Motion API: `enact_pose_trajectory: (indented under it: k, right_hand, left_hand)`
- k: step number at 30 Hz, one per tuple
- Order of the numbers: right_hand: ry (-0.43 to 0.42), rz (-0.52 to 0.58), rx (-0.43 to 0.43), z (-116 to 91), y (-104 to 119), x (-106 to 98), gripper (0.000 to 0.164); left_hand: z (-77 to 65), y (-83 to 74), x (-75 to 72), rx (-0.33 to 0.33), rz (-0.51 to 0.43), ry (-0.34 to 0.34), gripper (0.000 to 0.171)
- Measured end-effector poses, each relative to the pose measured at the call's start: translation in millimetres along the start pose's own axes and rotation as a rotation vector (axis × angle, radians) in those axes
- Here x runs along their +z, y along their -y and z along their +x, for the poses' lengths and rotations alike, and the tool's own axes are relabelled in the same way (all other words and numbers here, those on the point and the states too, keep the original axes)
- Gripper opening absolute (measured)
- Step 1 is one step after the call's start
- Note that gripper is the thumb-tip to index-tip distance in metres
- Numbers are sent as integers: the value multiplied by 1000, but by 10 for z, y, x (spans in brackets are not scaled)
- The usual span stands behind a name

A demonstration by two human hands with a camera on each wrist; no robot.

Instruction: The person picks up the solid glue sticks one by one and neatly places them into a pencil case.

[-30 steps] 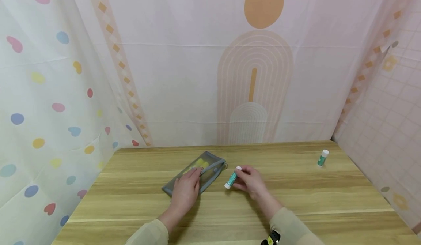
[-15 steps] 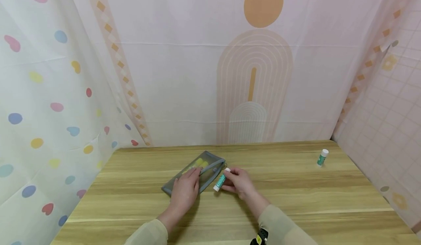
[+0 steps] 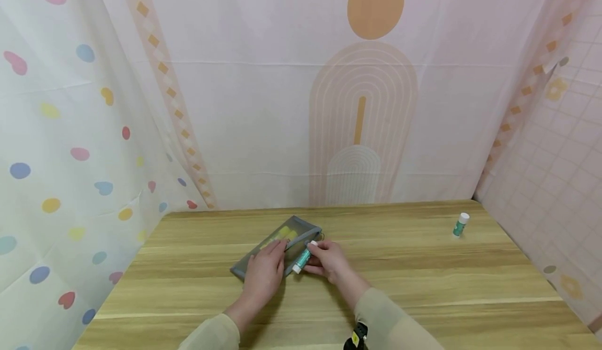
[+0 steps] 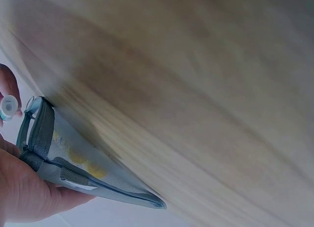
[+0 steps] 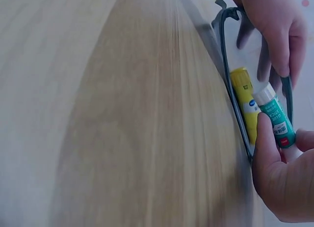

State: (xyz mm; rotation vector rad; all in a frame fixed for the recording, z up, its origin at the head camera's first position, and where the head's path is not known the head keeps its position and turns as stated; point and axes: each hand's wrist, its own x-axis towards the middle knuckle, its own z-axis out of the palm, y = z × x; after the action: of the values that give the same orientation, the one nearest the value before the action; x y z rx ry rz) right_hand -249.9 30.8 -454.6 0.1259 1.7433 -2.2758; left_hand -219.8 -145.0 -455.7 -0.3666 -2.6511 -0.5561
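A grey mesh zipper pouch (image 3: 301, 225) lies slanted on the table. My left hand (image 3: 264, 274) grips its upper edge, and the right wrist view shows the mouth held apart. Inside lies a yellow capped tube (image 5: 244, 99); yellow also shows through the mesh in the head view. My right hand (image 3: 331, 261) pinches a green glue stick (image 5: 277, 120) with white ends between thumb and fingers. It is tilted in front of the pouch's mouth; whether it touches the pouch I cannot tell.
Another green glue stick (image 3: 461, 225) with a white cap stands at the right on the wooden table (image 3: 404, 308). Printed curtains (image 3: 254, 130) hang behind the table and along both sides. A black band (image 3: 356, 336) shows at the right wrist.
My right hand has moved left with the glue stick, from beside the pouch to its mouth. The left hand and the pouch have stayed nearly still.
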Motion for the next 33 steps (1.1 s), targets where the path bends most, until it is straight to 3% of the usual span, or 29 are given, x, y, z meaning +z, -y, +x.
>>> enact_pose_trajectory:
  k: [14, 33]
  right_hand:
    - [-24, 10, 13, 42, -95, 174, 25]
    - [-84, -12, 37, 125, -81, 265, 32]
  left_hand:
    - [0, -2, -12, 1, 13, 8, 36]
    - [1, 6, -4, -8, 4, 3, 34]
